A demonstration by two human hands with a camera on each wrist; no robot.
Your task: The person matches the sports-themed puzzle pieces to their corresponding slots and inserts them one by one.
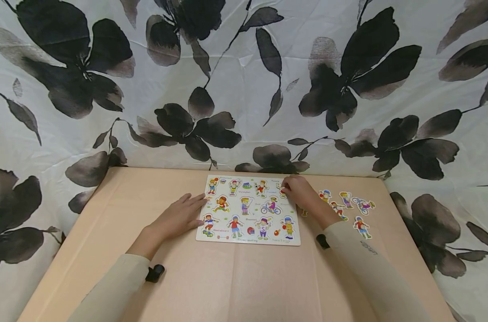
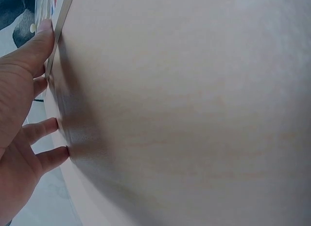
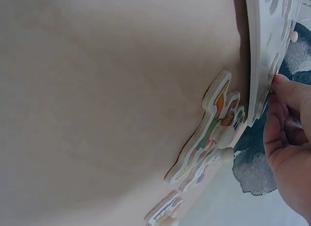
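Observation:
A white peg puzzle board (image 1: 248, 243), with rows of colourful sports figures, lies near the table's far edge. My left hand (image 1: 183, 214) rests at its left side, thumb (image 2: 44, 34) against the board edge and two straight fingers touching the tabletop. At the far right corner my right hand (image 1: 302, 194) pinches a small figure-shaped puzzle piece (image 1: 283, 192) over the board, mostly hidden by the fingers. In the right wrist view the thumb (image 3: 289, 90) and curled fingers meet at the board's corner; the piece itself barely shows.
Several loose figure pieces lie right of the board, among them a bicycle figure (image 1: 363, 205) and a figure in red and blue (image 1: 362, 227). Close to the board's edge lies a knobbed piece (image 3: 209, 124). Floral cloth (image 1: 244, 89) hangs behind the wooden table (image 1: 227, 286).

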